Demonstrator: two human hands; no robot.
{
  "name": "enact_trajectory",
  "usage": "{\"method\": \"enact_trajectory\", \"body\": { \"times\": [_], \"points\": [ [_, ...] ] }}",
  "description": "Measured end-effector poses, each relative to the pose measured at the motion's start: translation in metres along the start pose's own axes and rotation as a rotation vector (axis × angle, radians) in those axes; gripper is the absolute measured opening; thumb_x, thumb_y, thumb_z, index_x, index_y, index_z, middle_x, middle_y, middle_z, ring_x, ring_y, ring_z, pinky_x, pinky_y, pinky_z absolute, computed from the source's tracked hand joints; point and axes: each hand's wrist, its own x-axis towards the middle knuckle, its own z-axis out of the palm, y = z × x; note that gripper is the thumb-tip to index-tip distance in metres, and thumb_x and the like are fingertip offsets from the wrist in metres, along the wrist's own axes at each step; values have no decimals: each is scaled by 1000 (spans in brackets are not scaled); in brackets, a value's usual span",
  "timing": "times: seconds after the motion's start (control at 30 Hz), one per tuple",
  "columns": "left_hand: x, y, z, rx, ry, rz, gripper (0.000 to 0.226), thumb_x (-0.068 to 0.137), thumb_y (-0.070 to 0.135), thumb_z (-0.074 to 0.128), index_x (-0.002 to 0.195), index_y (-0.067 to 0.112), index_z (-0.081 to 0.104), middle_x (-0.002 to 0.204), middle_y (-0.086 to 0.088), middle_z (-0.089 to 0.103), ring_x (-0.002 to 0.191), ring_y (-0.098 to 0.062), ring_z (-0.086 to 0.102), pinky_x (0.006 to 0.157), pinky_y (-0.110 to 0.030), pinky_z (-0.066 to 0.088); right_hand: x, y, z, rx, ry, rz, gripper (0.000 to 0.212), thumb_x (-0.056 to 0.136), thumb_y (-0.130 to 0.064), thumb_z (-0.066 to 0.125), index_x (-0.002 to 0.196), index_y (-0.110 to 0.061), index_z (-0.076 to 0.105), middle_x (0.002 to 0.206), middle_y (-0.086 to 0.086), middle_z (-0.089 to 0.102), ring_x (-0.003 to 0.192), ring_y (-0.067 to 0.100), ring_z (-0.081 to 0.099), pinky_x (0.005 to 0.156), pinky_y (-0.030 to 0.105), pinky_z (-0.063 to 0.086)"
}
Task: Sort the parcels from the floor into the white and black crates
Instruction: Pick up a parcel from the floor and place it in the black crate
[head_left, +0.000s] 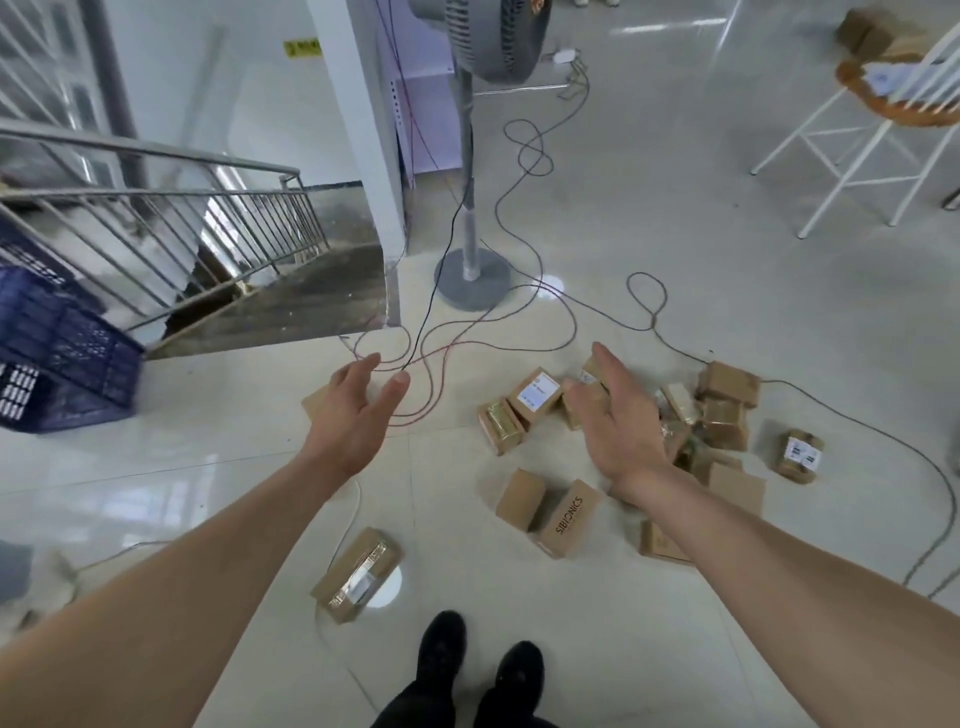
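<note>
A pale tiled floor (649, 234) carries a standing fan (470, 156), a dark blue crate (67, 353) at its left edge, and loose cables (519, 218). Cardboard parcels (722, 410) lie scattered right of middle, one (358, 574) nearer the shoes (478, 654). Both hands, left (356, 415) and right (615, 421), reach forward spread and empty.

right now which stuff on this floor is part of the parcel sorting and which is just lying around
Part of the job:
- pile of cardboard parcels
- SIBIONICS box
- taped parcel near the feet
- left hand and right hand, both open and empty
- dark blue crates at the left, possibly; no white or black crate is visible

Just lying about:
- standing fan
- loose cables
- white chair
- stair railing
</note>
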Motion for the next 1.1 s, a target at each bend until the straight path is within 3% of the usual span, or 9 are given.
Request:
{"method": "enact_trajectory", "body": {
  "times": [0.13,0.23,0.33,0.47,0.63,0.77,0.87,0.97,1.1],
  "points": [
    [9,12,18,-4,-7,14,97,73,85,39,151,28,39,155,3,35,138,-20,43,117,-50,34,9,13,-20,-14,30,10,67,102,-48,53,161,-26,29,164,-4,35,152,17,30,120,38,29],
    [23,23,40,28,-46,55,80,90,74,43,153,26,38,157,4,34,135,-18,46,112,-35,27,18,27,-33,10,51,79,74,96,-60,53,160,-30,30,161,-2,41,146,17,40,120,36,31],
    [41,25,59,81,-67,76,61,102,55,43,154,23,38,158,2,33,127,-17,50,99,-27,25,24,37,-39,15,77,145,88,81,-73,45,158,-33,32,145,2,58,132,19,53,115,39,36],
    [77,24,78,122,-152,65,72,96,66,43,155,24,36,157,1,34,136,-22,44,104,-31,31,40,47,-41,7,95,199,76,91,-63,53,158,-34,34,132,0,59,105,10,58,107,32,39],
    [137,23,111,133,-275,21,89,81,78,39,154,27,36,157,1,34,134,-19,46,113,-42,34,75,77,-30,4,162,249,59,101,-44,56,155,-31,39,149,-9,51,119,8,51,95,27,35],
    [190,-6,155,212,-397,-14,66,99,60,44,155,26,35,158,0,35,137,-20,43,111,-37,30,110,115,2,-18,133,376,70,90,-63,48,154,-34,40,139,-9,58,129,17,55,102,38,45],
    [222,-37,196,297,-500,-51,65,101,58,41,156,25,33,160,-1,33,141,-22,39,111,-36,28,132,157,37,-8,88,476,83,82,-73,42,153,-30,40,129,10,66,128,32,59,102,44,48],
    [250,-71,246,348,-577,-108,63,101,58,40,155,27,33,159,-2,35,142,-23,38,114,-39,27,150,203,77,30,15,526,86,86,-70,43,159,-24,33,156,6,49,144,24,44,111,38,40],
    [289,-132,325,366,-628,-160,59,102,57,38,152,27,37,155,-2,40,140,-24,40,107,-36,30,182,288,141,54,-63,584,72,99,-62,49,160,-27,32,160,3,43,147,22,39,115,39,37]
  ]
}}
